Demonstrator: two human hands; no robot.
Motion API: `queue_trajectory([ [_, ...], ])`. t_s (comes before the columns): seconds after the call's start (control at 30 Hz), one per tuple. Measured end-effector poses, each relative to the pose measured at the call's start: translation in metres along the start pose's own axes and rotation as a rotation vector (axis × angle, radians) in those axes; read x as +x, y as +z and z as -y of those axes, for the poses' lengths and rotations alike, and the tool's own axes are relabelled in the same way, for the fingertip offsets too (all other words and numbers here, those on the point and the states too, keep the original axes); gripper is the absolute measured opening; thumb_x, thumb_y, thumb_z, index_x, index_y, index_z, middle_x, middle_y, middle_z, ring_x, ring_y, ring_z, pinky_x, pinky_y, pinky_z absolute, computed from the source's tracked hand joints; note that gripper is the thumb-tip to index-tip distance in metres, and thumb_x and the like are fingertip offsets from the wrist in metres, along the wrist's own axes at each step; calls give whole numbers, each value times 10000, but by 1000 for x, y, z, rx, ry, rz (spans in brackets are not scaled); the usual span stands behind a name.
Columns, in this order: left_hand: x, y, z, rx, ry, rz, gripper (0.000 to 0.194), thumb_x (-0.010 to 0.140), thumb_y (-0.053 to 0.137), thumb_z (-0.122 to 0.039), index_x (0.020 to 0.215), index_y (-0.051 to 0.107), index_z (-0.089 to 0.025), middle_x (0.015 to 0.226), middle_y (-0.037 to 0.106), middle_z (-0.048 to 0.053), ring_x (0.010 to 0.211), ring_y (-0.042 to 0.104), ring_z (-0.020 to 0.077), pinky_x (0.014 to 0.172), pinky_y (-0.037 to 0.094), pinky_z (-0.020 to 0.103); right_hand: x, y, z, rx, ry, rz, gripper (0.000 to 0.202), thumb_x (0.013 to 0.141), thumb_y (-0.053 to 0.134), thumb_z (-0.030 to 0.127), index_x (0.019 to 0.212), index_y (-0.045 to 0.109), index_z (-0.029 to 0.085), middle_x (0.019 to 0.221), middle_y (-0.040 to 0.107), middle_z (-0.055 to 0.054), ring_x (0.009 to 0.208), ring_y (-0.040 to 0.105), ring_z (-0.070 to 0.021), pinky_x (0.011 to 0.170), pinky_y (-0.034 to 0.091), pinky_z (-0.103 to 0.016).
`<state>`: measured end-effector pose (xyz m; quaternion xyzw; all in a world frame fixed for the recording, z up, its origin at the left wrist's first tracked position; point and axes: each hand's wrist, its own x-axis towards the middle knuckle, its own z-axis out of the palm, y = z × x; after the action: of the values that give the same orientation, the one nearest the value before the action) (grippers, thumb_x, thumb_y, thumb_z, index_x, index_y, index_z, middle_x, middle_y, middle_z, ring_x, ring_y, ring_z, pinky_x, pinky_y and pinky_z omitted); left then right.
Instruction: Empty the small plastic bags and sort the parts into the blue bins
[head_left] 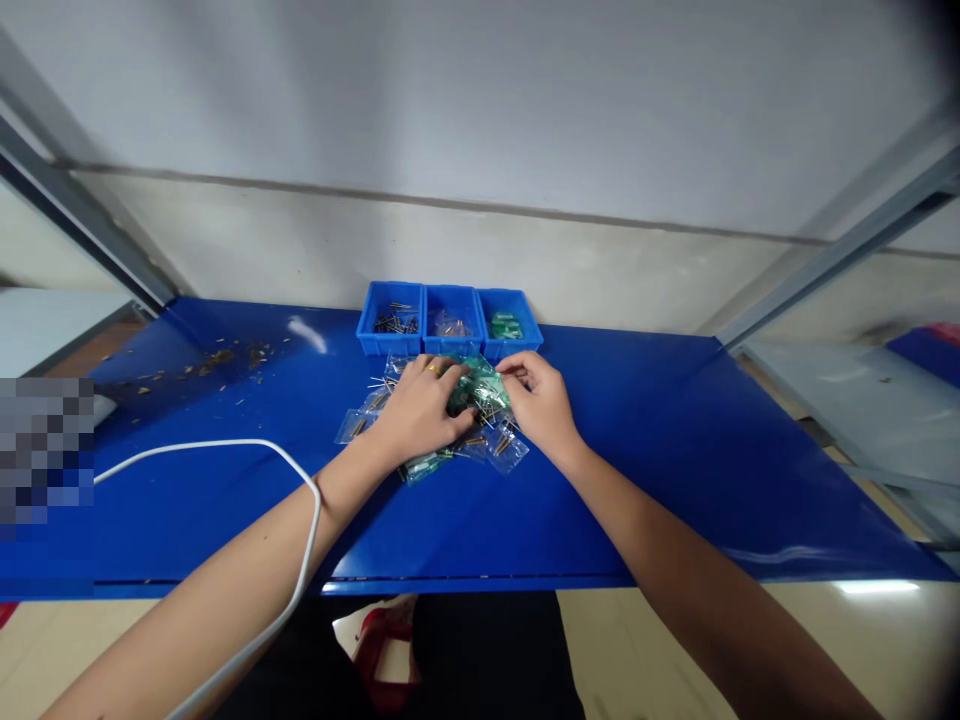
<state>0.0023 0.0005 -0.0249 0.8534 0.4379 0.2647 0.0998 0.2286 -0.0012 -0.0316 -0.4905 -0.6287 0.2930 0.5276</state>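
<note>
A heap of small clear and green plastic packets (508,447) with thin metal pieces lies on the blue tabletop. Spread over the left part of this heap is my left hand (424,405), with a ring on one finger; its fingers are apart and rest on the packets. My right hand (541,402) is at the heap's right edge, thumb and forefinger pinched on the edge of a green packet (491,388). Behind the heap stand three joined blue bins: the left bin (390,345) holds dark metal pieces, the middle bin (452,343) copper-coloured ones, the right bin (514,347) green packets.
Brownish scraps (217,357) are scattered on the table's left side. A white cable (262,443) loops over my left forearm. Grey metal posts (840,250) stand at both sides, and a pale wall (600,262) rises behind the bins.
</note>
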Motion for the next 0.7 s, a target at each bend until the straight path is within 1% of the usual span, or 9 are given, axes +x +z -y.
queue_trajectory([
  [0.1, -2, -4, -1, 67, 55, 35, 512, 1000, 772, -392, 1452, 785, -151, 1522, 745, 249, 1418, 631, 495, 1230, 526, 710, 0, 1, 0, -20, 2, 25, 55, 957, 717, 275, 970, 757, 311, 1047, 815, -53, 978, 765, -313, 982, 658, -508],
  [0.2, -4, -10, -7, 47, 187, 63, 425, 1038, 726, -332, 1425, 798, -170, 1544, 744, 222, 1482, 617, 464, 1253, 520, 680, 0, 1, 1, -41, 13, 57, 105, 955, 689, 226, 983, 750, 307, 1025, 819, -33, 958, 770, -284, 971, 659, -469],
  [0.23, -5, -12, -9, 31, 234, 80, 405, 1043, 706, -296, 1419, 799, -179, 1534, 751, 207, 1474, 631, 443, 1246, 528, 657, 0, 1, 2, -50, 13, 60, 125, 958, 673, 205, 988, 746, 302, 1020, 817, -30, 961, 772, -274, 967, 656, -452],
  [0.3, -6, -14, -14, 13, 297, 129, 386, 1040, 669, -229, 1399, 804, -192, 1469, 778, 183, 1388, 683, 398, 1185, 562, 598, -1, 0, 4, -79, -6, 59, 163, 957, 636, 162, 997, 736, 285, 1021, 806, -35, 972, 771, -258, 953, 646, -421],
  [0.37, -7, -15, -18, 28, 311, 181, 359, 1030, 660, -206, 1350, 821, -190, 1374, 801, 174, 1265, 716, 371, 1095, 586, 553, -2, -2, 7, -146, -49, 66, 196, 940, 622, 123, 1018, 733, 264, 1066, 789, -51, 983, 760, -249, 954, 636, -408],
  [0.43, -7, -15, -21, 61, 302, 213, 341, 1028, 668, -218, 1325, 831, -178, 1327, 809, 175, 1215, 714, 371, 1049, 583, 541, -3, -5, 8, -261, -74, 91, 225, 921, 652, 108, 1067, 746, 251, 1153, 764, -66, 1024, 741, -250, 1015, 626, -425],
  [0.57, -6, -12, -23, 115, 276, 240, 348, 1046, 682, -289, 1335, 829, -162, 1433, 793, 188, 1257, 695, 395, 1067, 565, 566, -3, -9, 9, -473, 7, 206, 272, 913, 762, 147, 1162, 764, 256, 1254, 711, -71, 1166, 711, -285, 1191, 573, -504],
  [0.63, -6, -10, -23, 130, 266, 248, 353, 1063, 684, -334, 1341, 826, -170, 1488, 777, 191, 1283, 689, 400, 1084, 559, 574, -1, -11, 10, -515, 49, 267, 290, 926, 771, 147, 1199, 767, 245, 1283, 703, -82, 1202, 709, -293, 1227, 556, -517],
  [0.7, -6, -8, -24, 142, 261, 248, 399, 1078, 678, -367, 1404, 811, -180, 1517, 763, 194, 1305, 685, 403, 1094, 557, 579, 2, -14, 11, -526, 87, 303, 322, 950, 759, 140, 1259, 770, 230, 1332, 701, -102, 1226, 716, -294, 1238, 554, -512],
])
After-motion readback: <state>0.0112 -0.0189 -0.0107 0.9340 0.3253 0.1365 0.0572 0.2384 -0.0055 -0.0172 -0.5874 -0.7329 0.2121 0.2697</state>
